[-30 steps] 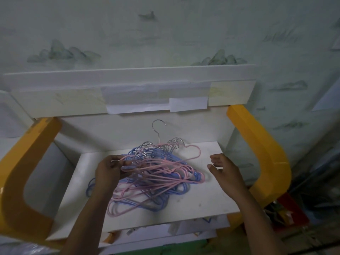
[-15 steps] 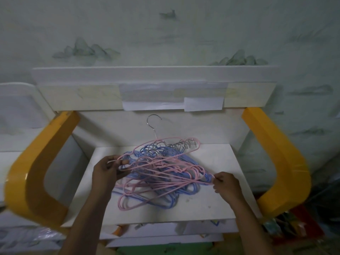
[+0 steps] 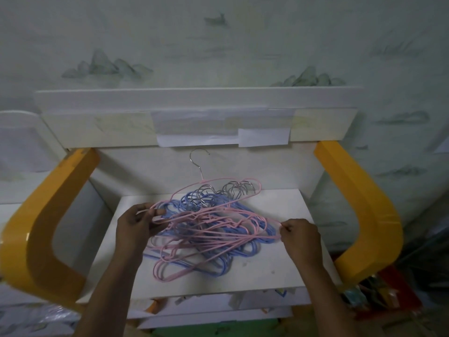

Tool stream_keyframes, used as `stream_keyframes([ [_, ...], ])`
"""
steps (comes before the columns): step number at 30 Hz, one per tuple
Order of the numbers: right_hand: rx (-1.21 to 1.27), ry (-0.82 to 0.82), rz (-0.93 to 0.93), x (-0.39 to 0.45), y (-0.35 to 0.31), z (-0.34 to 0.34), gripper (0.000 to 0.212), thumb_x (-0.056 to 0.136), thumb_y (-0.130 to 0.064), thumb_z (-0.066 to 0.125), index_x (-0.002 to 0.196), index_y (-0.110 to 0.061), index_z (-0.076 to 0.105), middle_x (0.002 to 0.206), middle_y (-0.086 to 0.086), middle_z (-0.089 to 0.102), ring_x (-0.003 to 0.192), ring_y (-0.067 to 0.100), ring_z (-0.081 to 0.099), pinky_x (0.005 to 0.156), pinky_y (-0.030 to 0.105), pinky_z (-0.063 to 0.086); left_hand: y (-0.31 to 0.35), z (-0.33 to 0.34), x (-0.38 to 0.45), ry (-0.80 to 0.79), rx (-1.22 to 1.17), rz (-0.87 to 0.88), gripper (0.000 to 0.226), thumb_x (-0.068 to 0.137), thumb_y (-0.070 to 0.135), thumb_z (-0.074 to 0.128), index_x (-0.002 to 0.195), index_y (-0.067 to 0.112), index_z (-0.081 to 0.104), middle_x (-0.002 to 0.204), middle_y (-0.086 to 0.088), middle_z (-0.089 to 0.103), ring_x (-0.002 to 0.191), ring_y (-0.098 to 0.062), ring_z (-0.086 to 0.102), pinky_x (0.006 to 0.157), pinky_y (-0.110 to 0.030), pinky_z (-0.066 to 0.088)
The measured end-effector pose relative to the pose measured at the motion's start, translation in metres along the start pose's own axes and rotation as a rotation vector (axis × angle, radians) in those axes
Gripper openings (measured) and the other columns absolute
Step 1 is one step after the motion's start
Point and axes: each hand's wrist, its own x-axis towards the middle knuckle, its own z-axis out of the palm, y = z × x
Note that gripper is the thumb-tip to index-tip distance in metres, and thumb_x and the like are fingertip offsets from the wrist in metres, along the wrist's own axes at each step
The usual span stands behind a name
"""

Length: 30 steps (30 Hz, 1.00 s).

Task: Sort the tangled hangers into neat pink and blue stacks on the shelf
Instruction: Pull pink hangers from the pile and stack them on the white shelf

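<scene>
A tangle of several pink hangers (image 3: 209,229) and blue hangers (image 3: 243,249) lies in the middle of the white shelf (image 3: 279,268), their metal hooks (image 3: 228,190) bunched toward the back. One hook (image 3: 196,159) sticks up against the back panel. My left hand (image 3: 136,224) grips the left ends of pink hangers at the pile's left side. My right hand (image 3: 300,233) pinches the right ends of pink hangers at the pile's right side.
Yellow curved frame arms stand at the shelf's left (image 3: 41,229) and right (image 3: 364,215). A white upper board (image 3: 194,115) with taped paper overhangs the back. Lower shelves (image 3: 213,317) and red clutter (image 3: 388,295) sit below right.
My right hand moved in from the open air and took hold of the pink hangers' right ends. The pile shifted slightly; my left hand kept its hold.
</scene>
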Motion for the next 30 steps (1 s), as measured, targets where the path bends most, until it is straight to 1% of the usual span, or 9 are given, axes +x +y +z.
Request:
stream_keyframes([
  [2,-0.147,0.04,-0.005,-0.004,-0.008,-0.005,0.03,0.087,-0.012,0.061,0.058,-0.017,0.056,0.052,-0.003,0.052,0.044,0.008,0.044,0.04,0.018,0.021,0.0,0.0,-0.001,-0.005,-0.006,0.005,0.015,0.098,-0.004,0.045,0.104,-0.004,0.059,0.078,-0.011,0.073,0.064,-0.025,0.073,0.059,-0.029,0.06],
  [4,-0.25,0.062,-0.011,-0.006,-0.013,-0.007,0.03,0.087,-0.013,0.061,0.058,-0.017,0.056,0.051,-0.004,0.047,0.042,0.009,0.04,0.04,0.017,0.018,0.001,-0.001,-0.001,-0.003,-0.007,0.007,0.015,0.098,-0.004,0.045,0.102,-0.003,0.059,0.075,-0.009,0.074,0.065,-0.025,0.073,0.06,-0.03,0.06],
  [10,-0.327,0.064,-0.027,0.0,-0.023,-0.009,0.021,0.084,-0.013,0.066,0.063,-0.014,0.062,0.054,0.001,0.053,0.046,0.013,0.046,0.041,0.017,0.016,0.003,-0.005,-0.001,0.001,0.003,0.007,0.018,0.1,-0.002,0.044,0.097,0.002,0.061,0.076,-0.007,0.075,0.067,-0.027,0.073,0.06,-0.029,0.06],
  [14,-0.279,0.072,-0.101,0.006,-0.022,-0.009,0.015,0.083,-0.01,0.066,0.069,-0.01,0.061,0.06,0.006,0.058,0.051,0.018,0.05,0.042,0.02,0.019,0.005,-0.005,-0.002,0.013,-0.01,-0.001,0.019,0.099,-0.003,0.044,0.093,0.004,0.061,0.074,-0.006,0.075,0.065,-0.024,0.073,0.059,-0.027,0.059],
  [18,-0.298,0.022,-0.1,0.01,-0.019,-0.009,0.01,0.092,-0.019,0.056,0.085,-0.013,0.054,0.072,0.006,0.064,0.061,0.022,0.06,0.047,0.027,0.042,0.007,-0.004,-0.003,0.022,-0.019,0.011,0.019,0.099,-0.003,0.044,0.093,0.004,0.061,0.073,-0.006,0.074,0.062,-0.023,0.072,0.057,-0.026,0.059],
  [19,-0.305,0.014,-0.101,0.011,-0.018,-0.008,0.01,0.093,-0.021,0.055,0.086,-0.014,0.052,0.074,0.005,0.064,0.063,0.021,0.06,0.049,0.028,0.043,0.007,-0.004,-0.003,0.024,-0.019,0.013,0.018,0.099,-0.003,0.045,0.093,0.003,0.061,0.073,-0.006,0.074,0.061,-0.023,0.072,0.057,-0.026,0.059],
  [24,-0.142,0.021,-0.144,0.015,-0.011,-0.005,0.016,0.09,-0.015,0.06,0.081,-0.014,0.047,0.075,0.004,0.053,0.064,0.018,0.051,0.048,0.023,0.028,0.006,-0.004,-0.001,0.034,-0.029,0.0,0.015,0.099,-0.003,0.045,0.098,0.0,0.06,0.08,-0.012,0.072,0.062,-0.023,0.072,0.056,-0.026,0.058],
  [27,-0.018,-0.01,-0.142,0.019,-0.008,-0.004,0.019,0.089,-0.009,0.061,0.078,-0.012,0.046,0.07,0.004,0.052,0.062,0.018,0.05,0.048,0.021,0.027,0.006,-0.004,-0.001,0.03,-0.029,-0.007,0.017,0.099,-0.003,0.045,0.097,0.001,0.061,0.08,-0.011,0.073,0.062,-0.023,0.072,0.057,-0.026,0.058],
  [30,0.032,-0.035,-0.151,0.019,-0.007,-0.004,0.019,0.091,-0.008,0.06,0.077,-0.011,0.047,0.065,0.003,0.052,0.059,0.018,0.052,0.047,0.023,0.031,0.006,-0.004,0.001,0.028,-0.028,-0.009,0.018,0.099,-0.003,0.045,0.095,0.003,0.061,0.078,-0.01,0.074,0.062,-0.023,0.072,0.057,-0.026,0.059],
])
